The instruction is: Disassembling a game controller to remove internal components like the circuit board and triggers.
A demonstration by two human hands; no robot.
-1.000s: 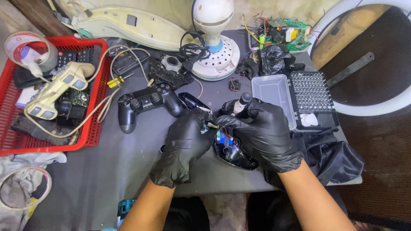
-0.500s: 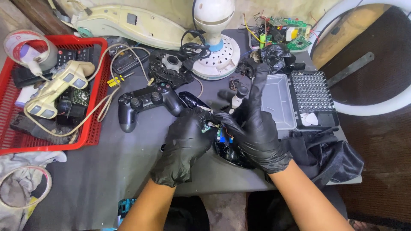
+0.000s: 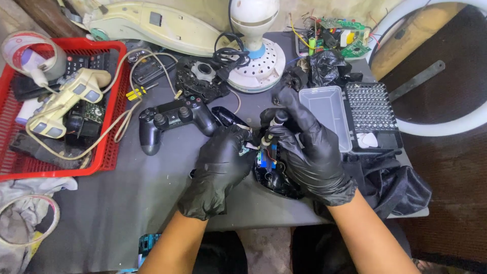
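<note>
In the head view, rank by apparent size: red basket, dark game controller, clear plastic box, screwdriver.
1. red basket
2. dark game controller and clear plastic box: look alike, unranked
3. screwdriver, partly hidden by the right hand

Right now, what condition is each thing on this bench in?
Opened controller: shell off, blue board exposed.
Screwdriver: upright in right hand.
Left hand: steadying the opened controller.
Black gamepad: whole, lying flat.
Clear box: open, apparently empty.
Red basket: full of parts.

Soft even light (edges slightly bowed)
</note>
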